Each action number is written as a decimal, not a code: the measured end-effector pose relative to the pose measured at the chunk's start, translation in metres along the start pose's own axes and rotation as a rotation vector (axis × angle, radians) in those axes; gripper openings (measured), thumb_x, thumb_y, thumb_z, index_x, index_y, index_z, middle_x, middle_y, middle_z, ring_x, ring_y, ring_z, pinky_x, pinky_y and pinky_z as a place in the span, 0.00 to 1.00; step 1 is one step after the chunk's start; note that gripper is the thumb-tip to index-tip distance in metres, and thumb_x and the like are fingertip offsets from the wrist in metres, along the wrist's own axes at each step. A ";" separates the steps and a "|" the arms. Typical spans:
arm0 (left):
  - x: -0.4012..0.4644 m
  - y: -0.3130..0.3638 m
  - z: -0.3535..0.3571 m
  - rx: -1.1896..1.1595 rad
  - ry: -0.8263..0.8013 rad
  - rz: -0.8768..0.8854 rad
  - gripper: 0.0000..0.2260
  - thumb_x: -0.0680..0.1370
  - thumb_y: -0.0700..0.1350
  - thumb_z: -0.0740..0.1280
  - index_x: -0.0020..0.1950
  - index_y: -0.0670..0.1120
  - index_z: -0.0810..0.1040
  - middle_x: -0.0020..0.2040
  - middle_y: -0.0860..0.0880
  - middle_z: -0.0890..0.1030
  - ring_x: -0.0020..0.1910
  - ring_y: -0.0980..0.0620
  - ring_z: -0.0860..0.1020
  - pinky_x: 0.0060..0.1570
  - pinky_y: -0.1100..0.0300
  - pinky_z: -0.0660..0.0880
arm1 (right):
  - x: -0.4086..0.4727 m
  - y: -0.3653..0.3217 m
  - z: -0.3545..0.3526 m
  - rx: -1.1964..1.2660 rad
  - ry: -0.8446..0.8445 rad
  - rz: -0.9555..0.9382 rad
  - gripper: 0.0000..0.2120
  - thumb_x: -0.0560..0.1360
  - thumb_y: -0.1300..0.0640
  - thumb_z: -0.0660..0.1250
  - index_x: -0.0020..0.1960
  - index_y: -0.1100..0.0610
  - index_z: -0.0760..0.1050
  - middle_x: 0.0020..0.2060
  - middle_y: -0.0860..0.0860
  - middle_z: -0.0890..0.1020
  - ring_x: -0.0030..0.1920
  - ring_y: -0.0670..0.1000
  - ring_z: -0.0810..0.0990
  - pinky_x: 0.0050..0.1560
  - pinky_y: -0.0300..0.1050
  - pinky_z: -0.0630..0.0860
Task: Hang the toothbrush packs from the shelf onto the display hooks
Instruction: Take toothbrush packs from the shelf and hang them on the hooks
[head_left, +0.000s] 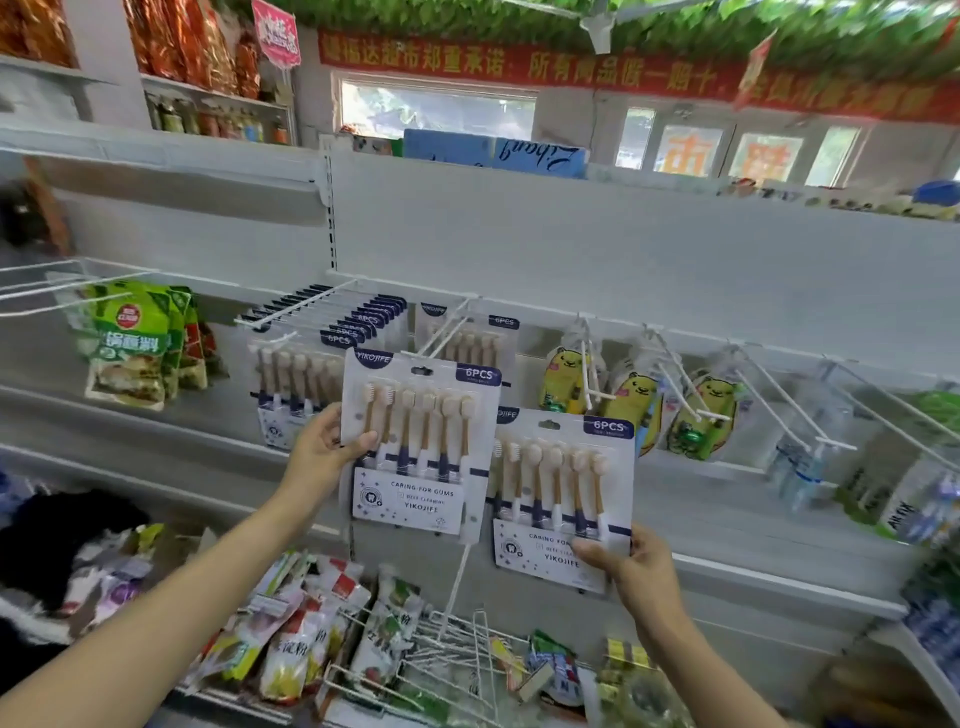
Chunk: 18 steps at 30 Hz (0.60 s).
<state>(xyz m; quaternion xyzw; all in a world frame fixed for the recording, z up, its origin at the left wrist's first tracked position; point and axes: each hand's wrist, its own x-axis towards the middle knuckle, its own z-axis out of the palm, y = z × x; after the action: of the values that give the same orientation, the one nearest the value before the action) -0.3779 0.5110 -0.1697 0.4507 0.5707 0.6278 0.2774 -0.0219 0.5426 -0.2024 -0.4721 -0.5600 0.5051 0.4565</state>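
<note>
My left hand (327, 447) grips the left edge of a white six-piece toothbrush pack (418, 441), held upright just below a white display hook (441, 332). My right hand (631, 566) pinches the bottom right corner of a second, identical pack (563, 499), lower and to the right. Several packs of the same kind hang in a row on the hook to the left (332, 327). One more pack (478, 338) hangs at the back of the hook above the left-hand pack.
Yellow bear-print packs (634, 405) hang on hooks to the right, with further long white hooks (779, 410) beyond them. Green snack bags (130, 348) hang at the left. Below, a wire basket (467, 654) holds assorted packets.
</note>
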 end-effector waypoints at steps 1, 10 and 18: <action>0.003 -0.002 -0.001 -0.008 -0.002 -0.007 0.16 0.75 0.37 0.72 0.56 0.55 0.77 0.48 0.60 0.86 0.49 0.61 0.82 0.51 0.63 0.78 | -0.001 0.000 0.000 -0.013 0.007 -0.006 0.09 0.67 0.64 0.77 0.47 0.62 0.83 0.40 0.55 0.88 0.42 0.56 0.87 0.46 0.51 0.83; 0.020 -0.015 0.005 -0.067 -0.002 0.007 0.17 0.76 0.39 0.71 0.62 0.51 0.76 0.56 0.50 0.84 0.57 0.53 0.81 0.60 0.50 0.76 | -0.012 0.008 -0.007 0.002 0.098 -0.001 0.09 0.67 0.67 0.77 0.46 0.62 0.83 0.39 0.54 0.88 0.41 0.54 0.87 0.40 0.43 0.83; 0.037 -0.020 0.014 -0.054 0.004 0.019 0.19 0.77 0.38 0.70 0.66 0.47 0.74 0.55 0.54 0.82 0.50 0.66 0.81 0.50 0.63 0.76 | -0.017 0.016 -0.012 -0.044 0.151 0.033 0.10 0.67 0.65 0.77 0.47 0.62 0.82 0.40 0.56 0.87 0.41 0.57 0.87 0.47 0.57 0.83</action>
<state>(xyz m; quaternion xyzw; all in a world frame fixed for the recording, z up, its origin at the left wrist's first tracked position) -0.3854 0.5528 -0.1812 0.4474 0.5497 0.6464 0.2824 -0.0064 0.5279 -0.2177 -0.5277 -0.5271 0.4632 0.4786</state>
